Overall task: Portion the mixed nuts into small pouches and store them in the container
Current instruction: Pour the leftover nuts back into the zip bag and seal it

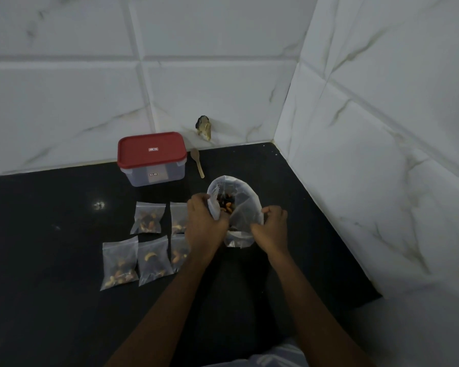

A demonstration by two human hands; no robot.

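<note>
A: What are the hands doing?
B: Both grasp the bag [245, 207]. The left hand [204, 223] curls its fingers round the left side of the mouth. The right hand [272, 226] pinches the right edge, so the mouth gapes between them.
A: And the nuts?
B: The nuts [226, 203] sit low inside the bag, which stands on the dark desk [51, 234] in front of the person.
A: How will it handle?
B: I'd judge it to be thin, soft, slippery film with loose weight at the bottom. It would likely sag or tip if one side were let go. Hold it by the rim with both hands, or cup it under the load, never mid-wall.
A: What's beside it?
B: Five filled pouches [147, 218] lie flat in two rows just left of the left hand, two of them partly hidden by it. They look light and floppy, so they're best lifted by the top strip. I can't tell if they're sealed.
A: The container?
B: The container [154, 173] stands further back by the wall [64, 102], apart from the pouches, with its red lid [151, 149] on. That has to come off before anything is stored. A spoon [198, 162] lies just right of it
</note>
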